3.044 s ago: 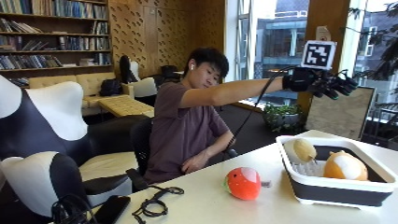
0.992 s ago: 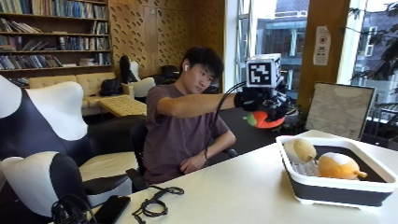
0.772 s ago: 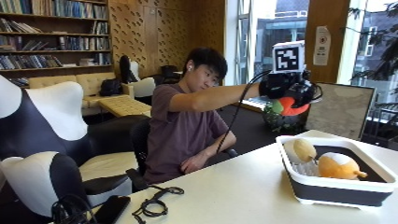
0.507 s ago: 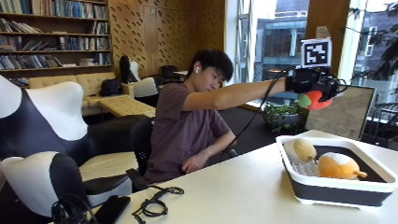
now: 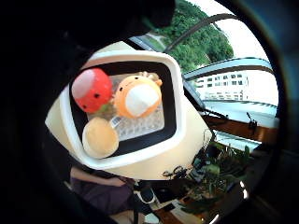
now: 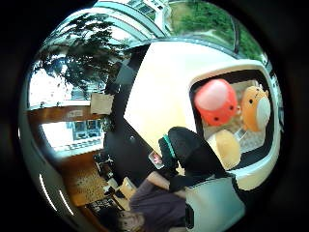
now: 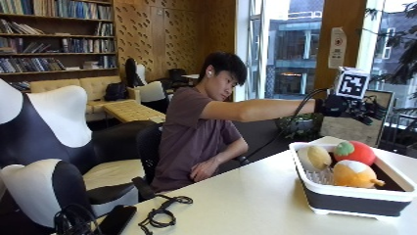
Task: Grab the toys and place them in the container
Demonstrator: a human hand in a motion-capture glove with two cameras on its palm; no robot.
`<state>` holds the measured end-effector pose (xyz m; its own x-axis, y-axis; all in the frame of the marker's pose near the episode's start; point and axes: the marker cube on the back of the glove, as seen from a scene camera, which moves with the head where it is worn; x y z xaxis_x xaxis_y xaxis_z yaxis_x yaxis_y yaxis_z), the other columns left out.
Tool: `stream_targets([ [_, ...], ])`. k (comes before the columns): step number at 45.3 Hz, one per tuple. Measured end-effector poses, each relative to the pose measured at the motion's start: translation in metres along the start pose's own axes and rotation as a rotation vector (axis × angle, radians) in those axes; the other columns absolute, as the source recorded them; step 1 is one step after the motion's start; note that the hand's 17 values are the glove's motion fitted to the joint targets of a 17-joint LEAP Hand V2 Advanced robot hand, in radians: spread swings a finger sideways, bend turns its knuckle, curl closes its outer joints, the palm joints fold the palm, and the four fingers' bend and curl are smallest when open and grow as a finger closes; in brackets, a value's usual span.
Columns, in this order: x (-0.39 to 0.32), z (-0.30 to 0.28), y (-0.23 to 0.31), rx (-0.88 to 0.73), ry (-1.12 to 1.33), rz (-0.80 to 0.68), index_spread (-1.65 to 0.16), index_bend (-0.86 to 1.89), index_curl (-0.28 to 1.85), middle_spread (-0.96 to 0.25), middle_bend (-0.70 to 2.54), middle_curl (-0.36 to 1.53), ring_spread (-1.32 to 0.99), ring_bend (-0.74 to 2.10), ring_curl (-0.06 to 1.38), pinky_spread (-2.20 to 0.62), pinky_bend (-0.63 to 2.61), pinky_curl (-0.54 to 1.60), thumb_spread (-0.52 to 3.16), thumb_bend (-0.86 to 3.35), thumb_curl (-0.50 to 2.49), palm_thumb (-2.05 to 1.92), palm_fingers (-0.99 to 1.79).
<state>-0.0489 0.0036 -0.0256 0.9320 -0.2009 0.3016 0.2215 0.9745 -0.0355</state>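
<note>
Lower left of outside view: we note a black cable (image 7: 158,215) coiled on the counter (image 7: 261,205). Centre: person seated, arm stretched out w/ gloved right hand (image 7: 348,106) at upper right, above the container (image 7: 352,196); holds nothing, whether fingers are apart or curled we can't tell. Lower right: container sits on counter w/ three toys inside: tan round toy (image 7: 314,157), red toy (image 7: 353,152) beside it, orange toy (image 7: 352,174) in front, all touching.

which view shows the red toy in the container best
The little finger side palm view: the red toy lies unobstructed in the container. The thumb side view shows it too; the outside view shows only its top above the rim.
</note>
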Motion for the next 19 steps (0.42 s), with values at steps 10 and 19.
stream_targets([
  [10, 0.01, -0.001, 0.004, 0.033, 0.045, 0.032, -0.26, 0.07, 0.45, -0.02, 0.1, 0.47, -0.02, 0.28, 0.43, 0.04, 0.95, 0.38, 1.15, -0.03, 0.6, 0.07, -0.4],
  [19, 0.016, -0.001, 0.011, 0.07, -0.002, -0.014, -0.25, 0.1, 0.37, 0.01, 0.09, 0.38, 0.02, 0.2, 0.4, 0.06, 0.84, 0.34, 1.22, -0.02, 0.51, 0.06, -0.31],
])
